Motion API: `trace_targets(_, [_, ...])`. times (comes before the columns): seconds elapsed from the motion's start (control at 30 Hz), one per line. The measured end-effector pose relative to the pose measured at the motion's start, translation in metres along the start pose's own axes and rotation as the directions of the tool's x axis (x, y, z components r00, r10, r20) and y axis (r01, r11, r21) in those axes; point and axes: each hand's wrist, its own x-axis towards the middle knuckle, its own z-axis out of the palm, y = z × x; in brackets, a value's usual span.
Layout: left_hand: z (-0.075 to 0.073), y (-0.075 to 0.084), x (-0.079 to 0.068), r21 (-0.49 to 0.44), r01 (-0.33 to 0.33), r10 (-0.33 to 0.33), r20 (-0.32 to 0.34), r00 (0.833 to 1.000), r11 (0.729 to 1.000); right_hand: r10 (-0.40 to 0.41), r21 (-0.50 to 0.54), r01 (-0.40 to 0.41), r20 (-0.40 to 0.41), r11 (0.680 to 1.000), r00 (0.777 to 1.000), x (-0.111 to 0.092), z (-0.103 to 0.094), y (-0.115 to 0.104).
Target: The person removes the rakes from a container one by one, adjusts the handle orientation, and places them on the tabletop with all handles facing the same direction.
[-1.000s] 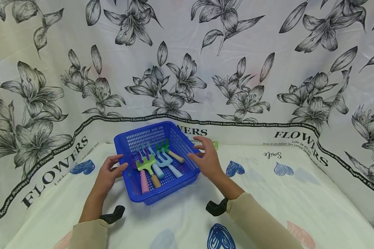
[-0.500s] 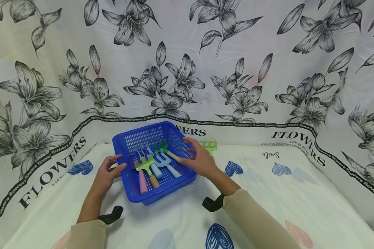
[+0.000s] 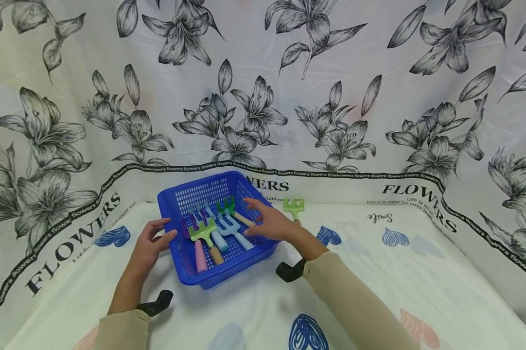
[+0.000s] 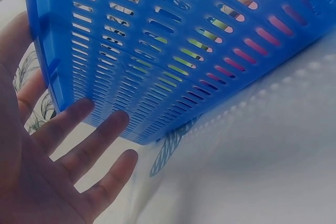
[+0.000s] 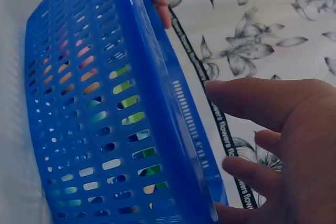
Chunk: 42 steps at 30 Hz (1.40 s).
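Observation:
A blue plastic basket (image 3: 222, 278) with slotted walls holds several small hand forks. Among them are a light-green fork (image 3: 203, 231) with a wooden handle, a light-blue fork (image 3: 228, 224), a dark-green fork (image 3: 227, 205) and a purple fork (image 3: 186, 227); a pink handle (image 3: 201, 256) lies beside these. My left hand (image 3: 151, 242) touches the basket's left rim, its other fingers spread along the outer wall in the left wrist view. Above the right side hovers my right hand (image 3: 273, 223), thumb and fingers apart near the dark-green fork's wooden handle (image 3: 245, 220); it holds nothing.
Outside the basket, behind my right hand, another light-green fork (image 3: 293, 207) lies on the white heart-printed cloth (image 3: 359, 282). A flower-printed curtain (image 3: 333, 146) stands behind. Each wrist wears a black device (image 3: 290, 271).
My right hand has moved left from the basket's right rim to over its inside. The light-green fork outside has come into view behind it. My left hand and the basket stay nearly still.

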Motion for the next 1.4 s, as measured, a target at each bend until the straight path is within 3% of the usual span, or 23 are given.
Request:
trace_targets(0.27, [-0.002,-0.003,0.000,-0.016,0.003,-0.003,0.000,1.000,1.000,0.060,-0.113,-0.043,0.145,0.993,0.988,0.017,0.005,-0.004])
trace_targets(0.53, [-0.001,-0.004,0.001,-0.036,-0.001,0.001,0.005,1.000,0.999,0.068,-0.023,-0.065,0.230,0.998,0.971,0.023,0.011,-0.001])
trace_targets(0.67, [-0.001,-0.002,0.000,-0.042,-0.009,0.009,0.005,1.000,0.999,0.110,0.012,-0.119,0.297,0.993,0.948,0.025,0.014,0.000])
trace_targets(0.93, [-0.002,-0.002,0.000,-0.022,-0.007,0.007,-0.004,1.000,1.000,0.200,-0.219,-0.114,0.424,0.969,0.883,0.030,0.019,-0.002])
trace_targets(1.2, [-0.002,-0.003,-0.001,-0.027,-0.002,0.002,-0.001,1.000,1.000,0.206,-0.245,-0.099,0.462,0.965,0.863,0.032,0.022,0.000])
trace_targets(1.4, [-0.001,-0.001,-0.001,-0.027,0.002,-0.002,-0.004,1.000,1.000,0.225,-0.282,-0.102,0.448,0.954,0.865,0.031,0.023,-0.001])
